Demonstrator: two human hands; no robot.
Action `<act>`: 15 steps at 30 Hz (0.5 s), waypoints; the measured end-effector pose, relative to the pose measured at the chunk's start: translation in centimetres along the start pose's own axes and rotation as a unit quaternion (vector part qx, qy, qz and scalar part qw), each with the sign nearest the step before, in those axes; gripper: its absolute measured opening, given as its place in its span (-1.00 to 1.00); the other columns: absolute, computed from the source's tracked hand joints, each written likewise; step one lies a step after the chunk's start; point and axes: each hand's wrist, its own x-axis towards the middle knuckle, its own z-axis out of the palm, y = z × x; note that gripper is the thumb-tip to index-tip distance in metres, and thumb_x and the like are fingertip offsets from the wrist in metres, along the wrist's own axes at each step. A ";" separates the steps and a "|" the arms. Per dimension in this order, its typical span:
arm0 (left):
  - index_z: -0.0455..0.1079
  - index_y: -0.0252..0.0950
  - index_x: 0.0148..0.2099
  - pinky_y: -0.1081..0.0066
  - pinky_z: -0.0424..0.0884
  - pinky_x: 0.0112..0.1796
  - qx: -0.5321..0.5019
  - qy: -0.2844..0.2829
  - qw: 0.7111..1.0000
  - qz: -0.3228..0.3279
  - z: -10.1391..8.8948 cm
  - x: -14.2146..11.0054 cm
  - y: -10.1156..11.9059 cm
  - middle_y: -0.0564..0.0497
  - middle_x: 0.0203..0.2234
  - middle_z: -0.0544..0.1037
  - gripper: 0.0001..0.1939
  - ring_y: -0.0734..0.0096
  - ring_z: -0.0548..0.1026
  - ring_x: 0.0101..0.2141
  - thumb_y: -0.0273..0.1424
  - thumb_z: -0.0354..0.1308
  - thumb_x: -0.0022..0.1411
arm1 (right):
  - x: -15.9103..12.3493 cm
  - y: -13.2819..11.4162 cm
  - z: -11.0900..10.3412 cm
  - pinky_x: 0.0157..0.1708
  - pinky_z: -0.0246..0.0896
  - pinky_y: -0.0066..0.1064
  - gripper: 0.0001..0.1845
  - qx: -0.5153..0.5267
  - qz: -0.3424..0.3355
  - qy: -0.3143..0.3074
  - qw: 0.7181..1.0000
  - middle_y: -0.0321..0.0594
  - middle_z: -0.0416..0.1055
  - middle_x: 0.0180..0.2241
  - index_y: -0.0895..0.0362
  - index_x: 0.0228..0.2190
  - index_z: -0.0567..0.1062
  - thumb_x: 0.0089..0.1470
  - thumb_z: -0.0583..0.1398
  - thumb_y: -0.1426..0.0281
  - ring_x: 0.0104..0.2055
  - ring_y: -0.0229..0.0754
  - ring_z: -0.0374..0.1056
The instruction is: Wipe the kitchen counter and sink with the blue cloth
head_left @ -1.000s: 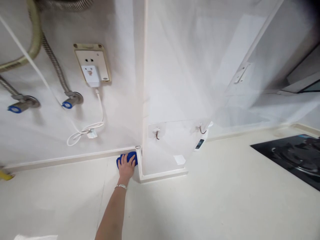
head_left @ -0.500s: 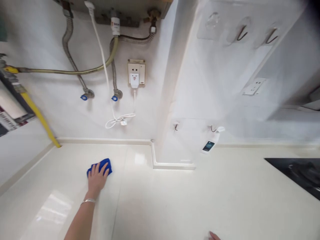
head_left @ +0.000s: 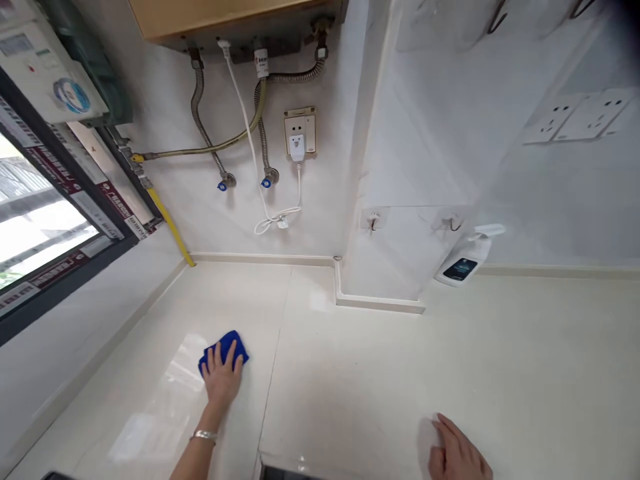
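Observation:
My left hand (head_left: 221, 381) presses a folded blue cloth (head_left: 231, 348) against the cream countertop (head_left: 350, 380), fingers spread over it. A silver bangle (head_left: 204, 435) is on that wrist. My right hand (head_left: 457, 453) is at the lower right, just over the countertop. Its index finger points forward and its thumb stands apart from it. I see nothing in this hand, and the lower part of it is cut off by the frame edge. A white spray bottle (head_left: 470, 257) with a dark label is farther back, against the wall, well away from both hands.
A boxed wall heater (head_left: 240, 20) hangs above, with metal hoses and a white cord running to a socket (head_left: 300, 133). A yellow gas pipe (head_left: 170, 223) drops into the back left corner. A wall column (head_left: 380, 303) juts out. A sink edge (head_left: 285, 472) shows at the bottom.
My view has shifted left, bringing in the window and gas meter. The blue cloth and left hand have come nearer to me along the countertop. More of my right hand shows.

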 end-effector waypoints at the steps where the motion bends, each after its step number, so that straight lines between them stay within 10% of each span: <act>1: 0.13 -0.05 0.35 -0.20 0.00 0.29 0.002 0.000 1.000 0.015 0.1 -1.7 1.2 -0.21 0.39 0.10 -0.46 -0.16 -0.04 0.39 -0.14 -0.13 0.36 | 0.1 -0.5 -0.3 -0.09 0.24 0.05 -0.51 0.003 0.001 -0.001 1.000 -0.02 0.41 0.11 0.10 0.09 0.33 0.15 -0.05 0.30 0.01 0.15 0.38; 11: -0.02 0.14 0.37 -0.33 0.05 0.28 -0.107 -0.067 0.943 0.307 4.1 -18.6 18.5 -0.09 0.44 -0.06 -0.33 -0.15 -0.07 0.40 -0.05 0.04 0.26 | 1.1 -2.3 -2.7 -0.06 0.19 -0.04 -0.59 0.023 -0.009 0.017 1.000 -0.01 0.41 0.08 0.15 0.00 0.37 0.15 -0.04 0.36 -0.01 0.08 0.36; 15: -0.08 0.14 0.39 -0.36 0.08 0.27 -0.169 -0.083 0.902 0.389 4.1 -21.8 22.2 -0.06 0.45 -0.10 -0.31 -0.10 -0.08 0.40 -0.06 0.05 0.28 | 1.0 -2.5 -3.3 -0.10 0.20 -0.07 -0.59 0.019 0.004 0.003 1.000 -0.06 0.42 0.08 0.13 -0.02 0.39 0.15 -0.05 0.35 -0.03 0.08 0.38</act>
